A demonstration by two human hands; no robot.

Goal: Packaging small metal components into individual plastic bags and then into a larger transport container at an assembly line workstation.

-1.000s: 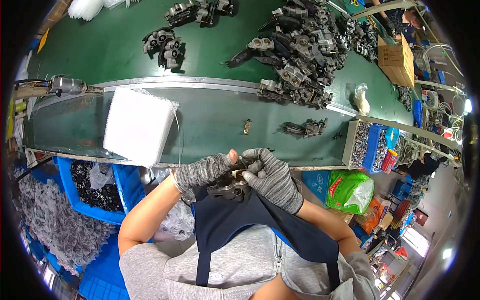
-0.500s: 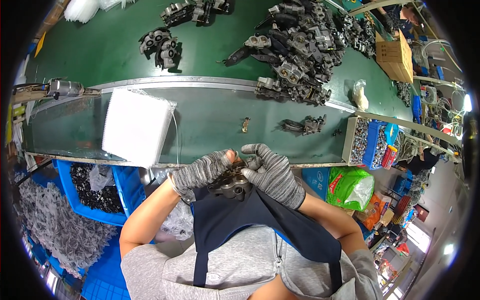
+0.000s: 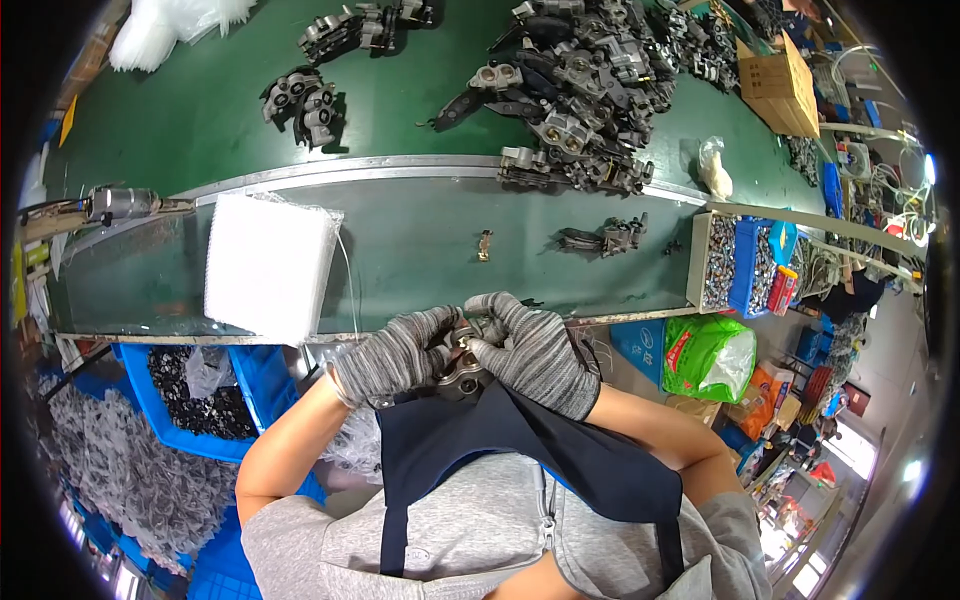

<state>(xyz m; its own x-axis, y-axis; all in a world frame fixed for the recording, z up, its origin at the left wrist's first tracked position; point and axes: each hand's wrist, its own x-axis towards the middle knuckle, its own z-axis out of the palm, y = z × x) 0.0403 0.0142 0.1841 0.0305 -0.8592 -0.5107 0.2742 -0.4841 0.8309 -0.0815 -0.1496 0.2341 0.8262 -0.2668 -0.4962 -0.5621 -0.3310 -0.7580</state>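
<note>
Left hand (image 3: 388,358) and right hand (image 3: 542,360), both in grey gloves, have fingers (image 3: 500,308) curled in around one dark metal part (image 3: 460,384), held between them in front of the apron (image 3: 440,435), by the near edge of the green surface (image 3: 410,230); exact fingertip contact is hidden. On the surface ahead lie a brass clip (image 3: 484,246) and, to its right, a loose assembly (image 3: 618,237), with a big pile (image 3: 580,130) beyond. White stack (image 3: 268,265) sits left, blue bin (image 3: 190,440) nearer the person.

A cardboard box (image 3: 778,90) stands beyond a bright green plastic bag (image 3: 694,354).
</note>
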